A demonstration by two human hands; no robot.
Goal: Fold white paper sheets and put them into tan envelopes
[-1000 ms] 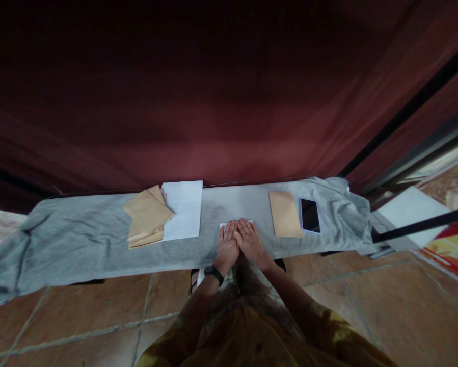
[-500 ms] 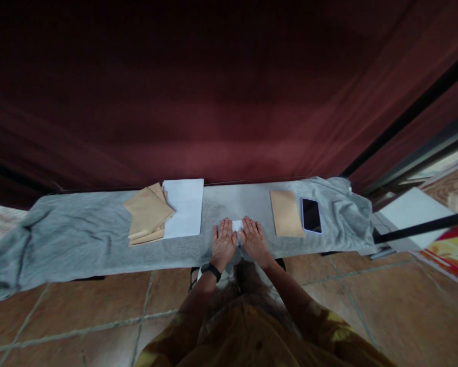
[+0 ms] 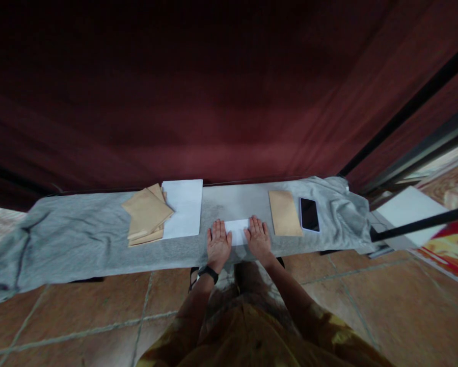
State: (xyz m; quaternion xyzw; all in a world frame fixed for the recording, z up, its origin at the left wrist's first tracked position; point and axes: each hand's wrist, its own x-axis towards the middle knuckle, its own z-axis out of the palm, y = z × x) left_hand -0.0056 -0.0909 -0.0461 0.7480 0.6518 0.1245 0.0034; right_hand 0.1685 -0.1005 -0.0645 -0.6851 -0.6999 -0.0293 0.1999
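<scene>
A small white folded sheet of paper [image 3: 237,232] lies flat on the grey cloth in front of me. On its left end rests my left hand [image 3: 218,244], palm down with fingers stretched out and a dark band on the wrist. My right hand [image 3: 258,238] presses flat on the paper's right end, its fingers also extended. The paper's middle shows between the two hands, while its ends are partly hidden beneath them. To the right of my right hand lies a brown envelope [image 3: 285,213].
Grey cloth [image 3: 83,239] covers the narrow bench. Left of my hands are a stack of white paper [image 3: 188,209] and several brown envelopes [image 3: 146,211] overlapping it. A phone [image 3: 309,214] lies at the right. A dark red surface [image 3: 229,127] rises behind the bench.
My hands have slid apart, the left one leftward and the right one rightward, and more of the white paper shows between them. The envelopes and phone stay in place.
</scene>
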